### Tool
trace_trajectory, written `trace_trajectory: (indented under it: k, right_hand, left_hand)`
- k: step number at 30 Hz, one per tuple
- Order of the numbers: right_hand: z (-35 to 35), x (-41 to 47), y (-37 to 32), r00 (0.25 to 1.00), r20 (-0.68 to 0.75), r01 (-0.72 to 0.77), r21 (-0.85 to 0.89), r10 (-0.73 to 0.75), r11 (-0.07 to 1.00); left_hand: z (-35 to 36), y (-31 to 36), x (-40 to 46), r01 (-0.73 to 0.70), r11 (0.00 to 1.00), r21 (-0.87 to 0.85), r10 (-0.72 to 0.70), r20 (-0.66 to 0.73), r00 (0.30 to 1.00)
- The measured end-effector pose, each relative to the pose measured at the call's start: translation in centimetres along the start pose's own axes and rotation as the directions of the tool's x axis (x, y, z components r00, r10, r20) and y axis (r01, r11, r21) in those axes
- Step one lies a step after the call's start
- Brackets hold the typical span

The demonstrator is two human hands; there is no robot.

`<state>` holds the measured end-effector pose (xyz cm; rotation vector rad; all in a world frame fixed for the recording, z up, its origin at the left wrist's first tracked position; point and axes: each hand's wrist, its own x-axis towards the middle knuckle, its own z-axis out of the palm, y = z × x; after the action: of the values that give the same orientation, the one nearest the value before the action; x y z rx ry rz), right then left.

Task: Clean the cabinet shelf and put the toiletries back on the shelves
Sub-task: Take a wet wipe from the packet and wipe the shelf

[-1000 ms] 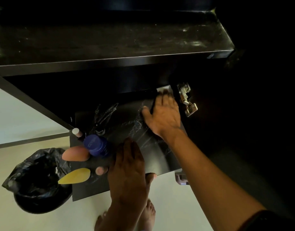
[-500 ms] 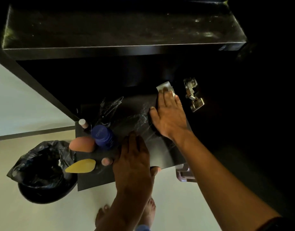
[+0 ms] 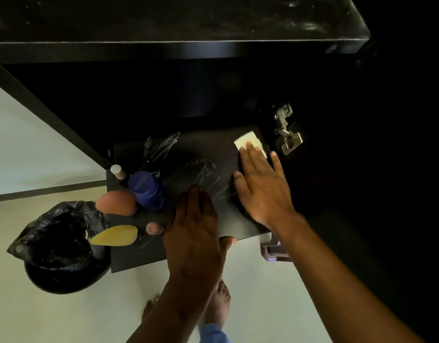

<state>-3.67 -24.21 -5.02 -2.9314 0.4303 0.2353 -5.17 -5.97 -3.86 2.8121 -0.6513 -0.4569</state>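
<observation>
— Right hand (image 3: 260, 191)?
— Flat, fingers spread, pressing a pale cloth (image 3: 249, 142) into the back right corner of the shelf (image 3: 208, 149).
— Left hand (image 3: 193, 233)?
— Flat on the front edge, fingers together. Blue bottle (image 3: 149, 191) stands at the left end.

Most of the cloth (image 3: 248, 141) at the back right corner of the shelf (image 3: 139, 256) lies hidden under the right hand (image 3: 263, 191); only its far end shows. The left hand (image 3: 193, 233) covers part of the shelf's front edge. The blue bottle (image 3: 149, 191) at the shelf's left side bears print too blurred to read. The small object (image 3: 275, 251) off the shelf's front right corner cannot be identified.
</observation>
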Motion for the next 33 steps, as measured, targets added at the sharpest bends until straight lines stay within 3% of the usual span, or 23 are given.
trace_trajectory:
  k: [4,8,14,17,20,24,28,33]
  right_hand:
    - [-0.1,3.6,-2.2,0.998,0.017,0.060,0.084,-0.062,0.995]
    - [-0.2,-2.4,-3.4,0.990,0.038,0.138,0.040,-0.139,0.990]
    - [0.8,-7.2,-1.1,0.976,0.064,-0.203,-0.065,0.207,0.977]
    - [1.7,-3.6,-1.1,0.968,0.007,-0.250,-0.050,0.250,0.967]
    - [1.5,-3.4,-1.8,0.991,0.015,-0.131,0.005,0.131,0.991]
    - [0.8,-10.0,-2.0,0.991,0.092,0.088,0.052,-0.092,0.995]
    - [1.2,-11.9,-0.2,0.993,0.102,-0.059,-0.037,0.063,0.998]
    - [1.7,-5.2,0.0,0.985,0.050,-0.162,-0.033,0.164,0.986]
  left_hand:
    - [0.9,-0.6,-0.1,-0.043,0.999,-0.032,0.041,-0.060,0.997]
    - [1.5,-0.9,0.1,-0.092,0.991,-0.093,0.078,-0.140,0.987]
    - [2.7,-1.4,-0.3,-0.128,0.989,-0.073,0.110,-0.217,0.970]
    - [2.8,-1.3,-0.4,-0.148,0.986,-0.077,0.125,-0.243,0.962]
    - [2.9,-1.4,-0.4,-0.165,0.985,-0.059,0.143,-0.274,0.951]
    - [2.6,-1.4,-0.2,-0.157,0.986,-0.058,0.136,-0.268,0.954]
    - [2.6,-1.2,-0.3,-0.118,0.990,-0.076,0.098,-0.225,0.970]
    - [2.3,-1.1,-0.3,-0.113,0.990,-0.086,0.093,-0.212,0.973]
